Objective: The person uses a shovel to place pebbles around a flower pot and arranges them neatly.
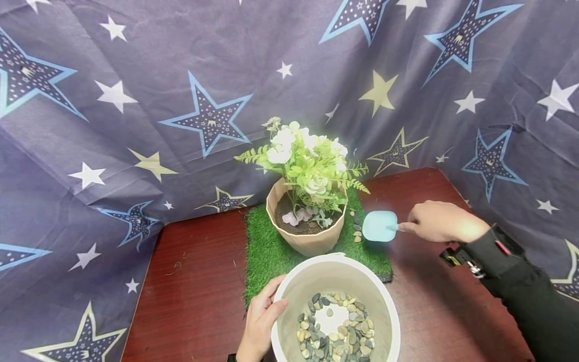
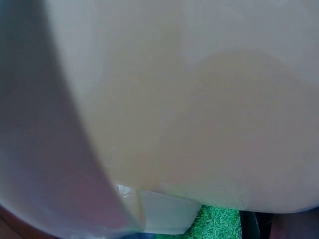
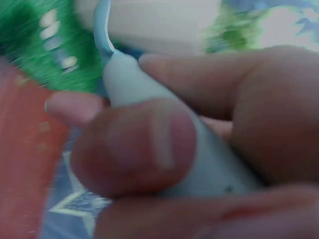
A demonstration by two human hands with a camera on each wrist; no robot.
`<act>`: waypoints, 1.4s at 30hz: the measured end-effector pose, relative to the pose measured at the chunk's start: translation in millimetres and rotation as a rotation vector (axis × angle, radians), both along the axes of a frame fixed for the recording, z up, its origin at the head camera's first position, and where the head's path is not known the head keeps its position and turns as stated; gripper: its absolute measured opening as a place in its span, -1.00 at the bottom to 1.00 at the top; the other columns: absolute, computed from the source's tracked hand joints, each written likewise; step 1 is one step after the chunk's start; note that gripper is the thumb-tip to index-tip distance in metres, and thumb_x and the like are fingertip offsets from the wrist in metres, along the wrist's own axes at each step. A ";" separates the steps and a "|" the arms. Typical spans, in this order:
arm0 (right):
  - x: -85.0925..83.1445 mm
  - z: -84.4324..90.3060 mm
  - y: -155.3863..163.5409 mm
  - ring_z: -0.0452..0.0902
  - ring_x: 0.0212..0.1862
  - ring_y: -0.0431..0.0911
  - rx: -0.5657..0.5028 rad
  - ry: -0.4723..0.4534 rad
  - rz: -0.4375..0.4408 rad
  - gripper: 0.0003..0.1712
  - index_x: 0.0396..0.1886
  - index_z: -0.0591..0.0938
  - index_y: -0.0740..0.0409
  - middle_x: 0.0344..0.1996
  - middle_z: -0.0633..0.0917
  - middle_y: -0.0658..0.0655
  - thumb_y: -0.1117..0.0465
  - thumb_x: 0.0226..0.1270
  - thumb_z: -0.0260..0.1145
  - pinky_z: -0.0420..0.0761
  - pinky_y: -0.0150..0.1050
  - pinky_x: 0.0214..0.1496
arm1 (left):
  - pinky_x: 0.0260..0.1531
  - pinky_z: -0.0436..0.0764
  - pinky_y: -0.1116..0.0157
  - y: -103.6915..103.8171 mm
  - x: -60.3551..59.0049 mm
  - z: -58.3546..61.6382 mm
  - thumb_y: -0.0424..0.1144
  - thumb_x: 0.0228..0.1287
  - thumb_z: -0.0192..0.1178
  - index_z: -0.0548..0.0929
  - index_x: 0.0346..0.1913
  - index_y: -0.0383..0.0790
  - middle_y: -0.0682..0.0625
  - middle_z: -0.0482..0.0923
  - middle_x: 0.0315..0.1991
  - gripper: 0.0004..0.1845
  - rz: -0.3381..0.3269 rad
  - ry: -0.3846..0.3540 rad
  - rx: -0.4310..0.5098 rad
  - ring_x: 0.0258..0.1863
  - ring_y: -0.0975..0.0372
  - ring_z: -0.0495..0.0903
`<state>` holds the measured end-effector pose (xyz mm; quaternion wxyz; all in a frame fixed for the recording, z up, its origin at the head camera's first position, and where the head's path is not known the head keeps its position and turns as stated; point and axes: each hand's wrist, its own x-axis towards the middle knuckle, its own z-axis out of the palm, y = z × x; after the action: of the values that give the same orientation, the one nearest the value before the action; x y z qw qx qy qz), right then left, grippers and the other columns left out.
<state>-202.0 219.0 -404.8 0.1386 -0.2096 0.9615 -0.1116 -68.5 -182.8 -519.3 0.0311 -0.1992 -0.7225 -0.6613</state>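
Observation:
A beige pot [image 1: 307, 240] of white artificial flowers [image 1: 304, 156] and dark soil stands on a square of fake grass [image 1: 267, 251]. In front of it is a white bucket [image 1: 289, 291] with several pebbles [image 1: 336, 332] at its bottom. My left hand [image 1: 261, 322] grips the bucket's left rim; the left wrist view shows only the blurred bucket wall [image 2: 199, 99]. My right hand [image 1: 441, 221] holds a light blue scoop [image 1: 380, 226] by its handle [image 3: 149, 104], blade just right of the pot, above the grass. A few pebbles [image 1: 357, 234] lie on the grass beside the pot.
The dark red table [image 1: 190, 291] carries the grass mat; its right part [image 1: 429, 301] lies under my right arm in a black sleeve [image 1: 534, 291]. A grey-blue star-printed cloth [image 1: 135, 100] hangs behind and at both sides.

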 end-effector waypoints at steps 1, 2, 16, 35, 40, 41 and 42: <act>7.1 8.8 -1.4 0.33 -0.53 -0.19 -0.007 0.004 0.013 -0.57 -0.60 0.60 -0.14 -0.67 0.43 -0.13 -0.14 0.50 0.25 0.35 -0.23 -0.43 | -0.04 0.78 0.23 0.1 -0.3 0.2 -0.59 0.37 -0.03 0.50 0.32 -0.48 -0.58 0.60 0.04 -0.53 -0.002 0.000 0.000 0.01 0.24 0.73; 14.7 17.4 -2.7 0.33 -0.53 -0.21 -0.017 0.019 0.035 -0.58 -0.59 0.61 -0.18 -0.67 0.43 -0.16 -0.15 0.51 0.24 0.35 -0.24 -0.42 | -0.04 0.78 0.25 0.4 -0.6 0.2 -0.59 0.38 -0.03 0.50 0.32 -0.47 -0.58 0.60 0.04 -0.53 -0.002 0.001 -0.002 0.00 0.24 0.73; 88.6 30.4 -75.7 0.21 -0.62 -0.32 -0.058 0.298 0.371 -0.55 -0.67 0.44 -0.30 -0.71 0.33 -0.29 -0.21 0.39 0.35 0.33 -0.28 -0.57 | -0.03 0.78 0.16 1.4 -2.4 0.2 -0.57 0.37 -0.02 0.51 0.32 -0.45 -0.44 0.66 0.10 -0.53 -0.004 -0.019 -0.021 0.03 0.16 0.74; 98.6 -41.1 -195.3 0.46 -0.59 -0.23 0.536 0.710 0.451 -0.75 -0.68 0.68 -0.27 -0.68 0.64 -0.17 -0.11 0.12 0.47 0.45 -0.29 -0.55 | -0.08 0.80 0.16 2.9 2.6 -1.9 -0.56 0.37 -0.02 0.54 0.30 -0.42 -0.41 0.68 0.07 -0.54 0.040 -0.061 -0.035 -0.02 0.18 0.75; 92.2 -43.9 -189.7 0.52 -0.59 -0.21 0.512 0.662 0.501 -0.77 -0.66 0.71 -0.24 -0.66 0.67 -0.16 -0.05 0.16 0.47 0.53 -0.26 -0.55 | -0.12 0.80 0.15 1.3 2.2 0.7 -0.55 0.37 0.00 0.56 0.28 -0.41 -0.40 0.70 0.04 -0.56 0.062 -0.064 -0.041 -0.05 0.18 0.76; 91.0 -43.5 -188.1 0.53 -0.58 -0.21 0.511 0.631 0.515 -0.78 -0.64 0.71 -0.23 -0.64 0.68 -0.16 -0.05 0.15 0.48 0.55 -0.26 -0.54 | -0.12 0.80 0.15 1.2 2.0 0.9 -0.55 0.37 0.00 0.56 0.28 -0.41 -0.40 0.70 0.04 -0.56 0.061 -0.060 -0.043 -0.05 0.17 0.76; 89.5 -43.1 -186.7 0.54 -0.57 -0.21 0.515 0.593 0.528 -0.80 -0.63 0.72 -0.23 -0.63 0.69 -0.16 -0.05 0.14 0.50 0.57 -0.25 -0.52 | -0.10 0.80 0.15 1.3 1.7 0.9 -0.55 0.38 0.00 0.55 0.29 -0.41 -0.40 0.70 0.05 -0.56 0.056 -0.055 -0.042 -0.04 0.17 0.76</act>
<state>-112.5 32.3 -447.9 -0.0705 -0.4287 0.8697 0.2343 -66.8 -181.5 -518.4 0.0255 -0.1613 -0.7419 -0.6503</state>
